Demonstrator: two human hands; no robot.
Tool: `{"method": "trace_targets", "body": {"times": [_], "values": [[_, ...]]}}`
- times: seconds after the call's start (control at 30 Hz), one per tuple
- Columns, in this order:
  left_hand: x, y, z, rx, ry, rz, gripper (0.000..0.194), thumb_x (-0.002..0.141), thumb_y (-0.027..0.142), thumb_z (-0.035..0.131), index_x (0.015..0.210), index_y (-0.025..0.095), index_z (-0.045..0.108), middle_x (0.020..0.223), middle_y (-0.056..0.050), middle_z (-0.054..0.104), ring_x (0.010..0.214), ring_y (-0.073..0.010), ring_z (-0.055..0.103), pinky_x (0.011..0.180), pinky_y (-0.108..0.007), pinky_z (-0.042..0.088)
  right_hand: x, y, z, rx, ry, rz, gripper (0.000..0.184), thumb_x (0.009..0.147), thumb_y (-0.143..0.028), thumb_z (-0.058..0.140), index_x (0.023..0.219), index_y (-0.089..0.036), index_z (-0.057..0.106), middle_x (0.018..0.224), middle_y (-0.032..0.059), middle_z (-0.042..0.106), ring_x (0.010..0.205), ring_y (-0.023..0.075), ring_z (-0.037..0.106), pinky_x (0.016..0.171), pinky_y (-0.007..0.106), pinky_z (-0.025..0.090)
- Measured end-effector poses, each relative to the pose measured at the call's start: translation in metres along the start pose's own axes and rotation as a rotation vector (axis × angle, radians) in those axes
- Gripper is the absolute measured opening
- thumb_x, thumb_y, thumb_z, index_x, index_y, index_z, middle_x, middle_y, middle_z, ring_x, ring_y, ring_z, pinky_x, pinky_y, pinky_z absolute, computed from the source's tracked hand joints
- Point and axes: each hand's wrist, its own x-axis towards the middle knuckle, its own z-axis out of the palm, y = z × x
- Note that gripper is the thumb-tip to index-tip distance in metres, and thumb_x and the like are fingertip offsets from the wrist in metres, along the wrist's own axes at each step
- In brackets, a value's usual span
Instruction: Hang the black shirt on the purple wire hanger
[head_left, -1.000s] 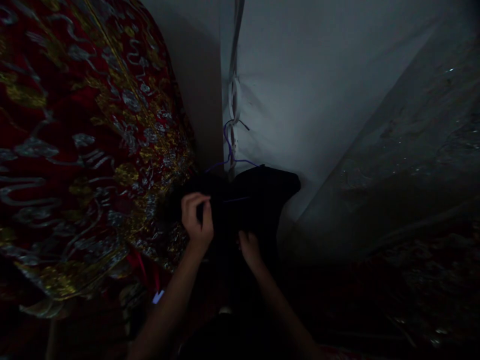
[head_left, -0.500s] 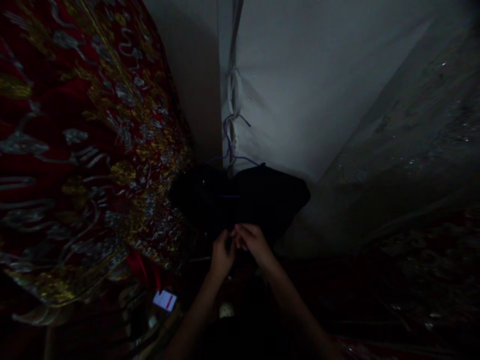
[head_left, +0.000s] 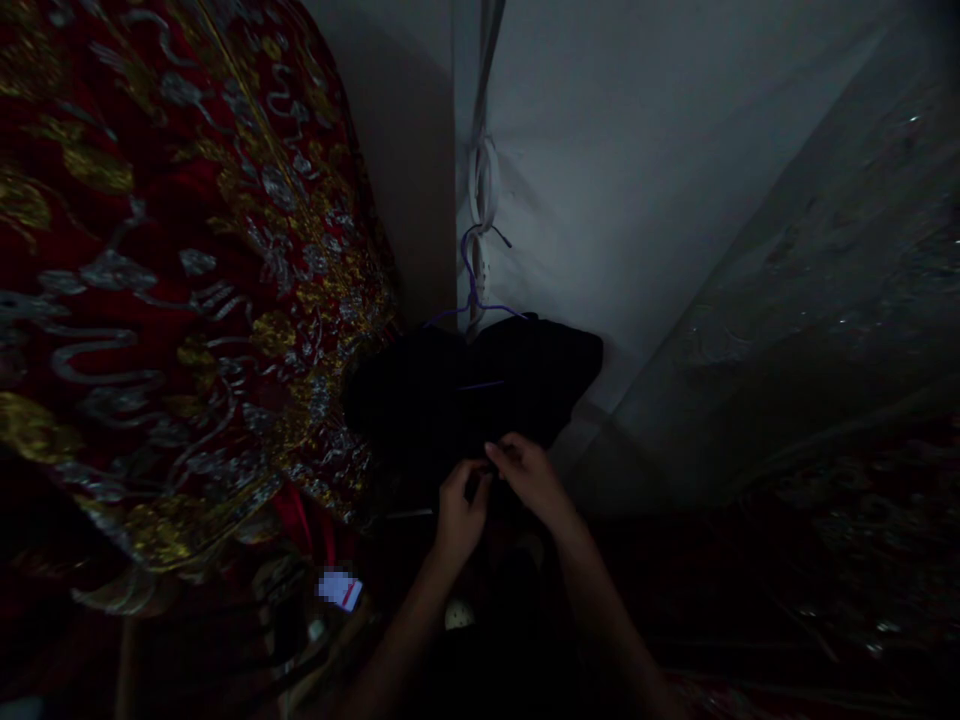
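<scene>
A black garment (head_left: 480,395) hangs on a purple wire hanger (head_left: 474,290) against a pale wall, in very dim light. My left hand (head_left: 459,510) and my right hand (head_left: 531,478) meet at the garment's lower front edge. Both have their fingers curled in a pinch on the dark cloth, fingertips almost touching each other. What exactly lies between the fingers is lost in the dark.
A large red garment (head_left: 157,260) with gold and silver embroidery hangs close on the left. A clear plastic cover (head_left: 810,300) over other clothes slopes down on the right. White cords (head_left: 484,180) run down the wall corner. A small lit tag (head_left: 339,588) shows low left.
My left hand has come down from the garment's upper left to its lower edge and joined my right hand. The view has shifted slightly.
</scene>
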Motion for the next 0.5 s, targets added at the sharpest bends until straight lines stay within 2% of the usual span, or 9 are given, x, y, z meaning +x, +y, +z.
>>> {"method": "trace_targets", "body": {"times": [0.07, 0.17, 0.27, 0.37, 0.5], "values": [[-0.002, 0.001, 0.002, -0.039, 0.017, -0.028, 0.015, 0.092, 0.026, 0.056, 0.099, 0.019, 0.067, 0.096, -0.006, 0.072, 0.091, -0.0202, 0.066, 0.085, -0.031, 0.049, -0.009, 0.024, 0.010, 0.077, 0.031, 0.033, 0.035, 0.079, -0.052, 0.065, 0.091, -0.021, 0.055, 0.063, -0.0034, 0.057, 0.053, 0.0125, 0.053, 0.049, 0.023, 0.041], [-0.005, 0.002, 0.008, -0.095, 0.059, -0.077, 0.020, 0.093, 0.030, 0.056, 0.104, 0.019, 0.068, 0.099, -0.006, 0.072, 0.093, -0.0201, 0.067, 0.086, -0.031, 0.050, -0.017, 0.032, 0.016, 0.200, 0.144, 0.032, 0.042, 0.079, -0.052, 0.064, 0.104, -0.023, 0.047, 0.073, -0.0032, 0.058, 0.056, 0.0130, 0.055, 0.049, 0.023, 0.044], [-0.006, 0.001, 0.012, -0.115, 0.079, -0.100, 0.023, 0.092, 0.033, 0.057, 0.105, 0.018, 0.068, 0.099, -0.007, 0.072, 0.091, -0.0201, 0.067, 0.085, -0.031, 0.051, -0.021, 0.032, 0.015, 0.166, 0.159, 0.030, 0.035, 0.081, -0.053, 0.062, 0.092, -0.022, 0.051, 0.076, -0.0002, 0.059, 0.060, 0.0135, 0.056, 0.051, 0.023, 0.045], [-0.008, -0.003, 0.014, -0.104, 0.093, -0.122, 0.024, 0.092, 0.035, 0.057, 0.104, 0.018, 0.068, 0.099, -0.007, 0.072, 0.093, -0.0208, 0.067, 0.086, -0.032, 0.051, -0.022, 0.033, 0.011, 0.084, 0.045, 0.057, 0.033, 0.084, -0.053, 0.057, 0.077, -0.021, 0.053, 0.067, -0.0007, 0.056, 0.058, 0.0137, 0.055, 0.051, 0.024, 0.043], [-0.009, -0.006, 0.011, -0.079, 0.105, -0.134, 0.020, 0.092, 0.033, 0.056, 0.101, 0.018, 0.065, 0.094, -0.006, 0.071, 0.090, -0.0201, 0.066, 0.083, -0.031, 0.050, -0.021, 0.032, 0.007, 0.038, -0.041, 0.014, 0.033, 0.087, -0.049, 0.054, 0.070, -0.021, 0.053, 0.058, -0.0032, 0.051, 0.053, 0.0121, 0.050, 0.053, 0.024, 0.039]]}}
